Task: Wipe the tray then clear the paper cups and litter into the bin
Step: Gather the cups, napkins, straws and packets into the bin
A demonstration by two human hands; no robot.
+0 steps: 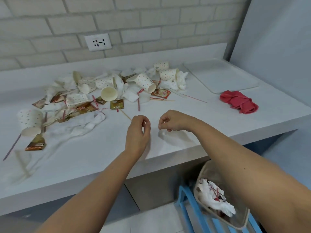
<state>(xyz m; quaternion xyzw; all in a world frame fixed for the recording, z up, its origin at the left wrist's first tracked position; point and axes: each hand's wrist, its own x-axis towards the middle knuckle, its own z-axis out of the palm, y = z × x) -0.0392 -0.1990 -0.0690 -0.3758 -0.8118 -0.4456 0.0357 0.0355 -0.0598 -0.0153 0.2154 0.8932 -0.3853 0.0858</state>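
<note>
Broadly, the white counter (94,153) fills most of the frame. The tray (222,76) lies flat on it at the upper right, close to the wall corner; it is pale and rectangular, with rounded corners and a low rim.

The litter heap (87,91) spreads from the left edge to the upper middle. In it, crumpled white tissues (80,126) are tangled with the smaller things.

At the lower right, below the counter edge, stands the bin (204,172). It has clear walls and a pale rim, and it holds crumpled tissue and a few red straws. My right forearm crosses part of it, and a blue slatted frame (188,207) sits just beside it.

A red cloth (239,101) lies bunched on the counter just beside the tray's near edge.

My left hand (138,130) and right hand (170,121) hover near each other over the middle of the counter. The fingers of each are curled in toward the thumb, and I can see nothing held in either.

The paper cups (146,81) are white with small red dots. Most are tipped on their sides, and one at the far left (31,118) stands mouth down.

Brown and gold sachets (117,104) and one red-and-white sachet (161,94) carry print too blurred to read. Red striped straws (138,103) and thin wooden stirrers (125,114) lie scattered among them.
</note>
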